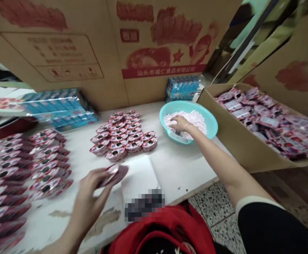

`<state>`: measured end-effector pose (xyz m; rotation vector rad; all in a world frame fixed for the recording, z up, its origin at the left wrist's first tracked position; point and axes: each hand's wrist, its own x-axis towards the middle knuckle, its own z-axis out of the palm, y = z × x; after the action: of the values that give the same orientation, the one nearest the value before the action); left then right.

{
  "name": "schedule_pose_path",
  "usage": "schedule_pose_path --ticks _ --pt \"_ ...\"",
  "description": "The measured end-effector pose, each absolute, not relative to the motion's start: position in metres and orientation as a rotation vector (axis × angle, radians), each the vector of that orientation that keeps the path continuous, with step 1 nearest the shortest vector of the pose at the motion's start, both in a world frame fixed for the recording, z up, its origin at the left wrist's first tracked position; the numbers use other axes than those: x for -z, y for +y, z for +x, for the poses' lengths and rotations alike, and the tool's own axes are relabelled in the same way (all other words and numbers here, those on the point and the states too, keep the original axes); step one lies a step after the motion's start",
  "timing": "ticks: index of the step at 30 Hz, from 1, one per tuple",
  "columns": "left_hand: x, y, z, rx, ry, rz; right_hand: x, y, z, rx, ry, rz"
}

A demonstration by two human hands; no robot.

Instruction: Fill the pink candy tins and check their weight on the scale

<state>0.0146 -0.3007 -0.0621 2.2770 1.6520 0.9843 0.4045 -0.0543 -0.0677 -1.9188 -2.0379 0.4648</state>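
My left hand point(91, 192) is near the front of the white table point(175, 165), fingers pinched on a small pink packet point(114, 174), slightly blurred. My right hand point(179, 123) reaches out into a teal bowl point(209, 120) full of small white and pink candies point(193, 118); its fingers curl down into the candies and what they hold is hidden. A cluster of pink packets point(124, 135) with dark round windows lies between the two hands.
Rows of several pink packets point(24, 165) cover the table's left side. An open cardboard box point(238, 141) of packets stands at the right. Blue wrapped packs point(61, 107) and large cartons point(95, 49) line the back. A red bag point(167, 229) sits at my lap.
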Motion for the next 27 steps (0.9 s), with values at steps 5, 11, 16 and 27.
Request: schedule_pose_path --ticks 5,11,16,27 --pt "0.079 -0.273 0.08 -0.714 1.537 2.339 0.08 -0.045 0.396 -0.708 -2.241 -1.999" --pt "0.086 -0.285 0.069 -0.781 1.53 2.335 0.08 -0.061 0.407 -0.786 -2.137 -2.072" --pt "0.086 -0.308 0.032 -0.966 1.791 2.087 0.073 -0.08 0.419 -0.838 -1.671 -1.982" --pt "0.154 -0.383 0.001 -0.95 1.97 1.745 0.036 -0.117 0.412 -1.382 -0.905 -1.304"
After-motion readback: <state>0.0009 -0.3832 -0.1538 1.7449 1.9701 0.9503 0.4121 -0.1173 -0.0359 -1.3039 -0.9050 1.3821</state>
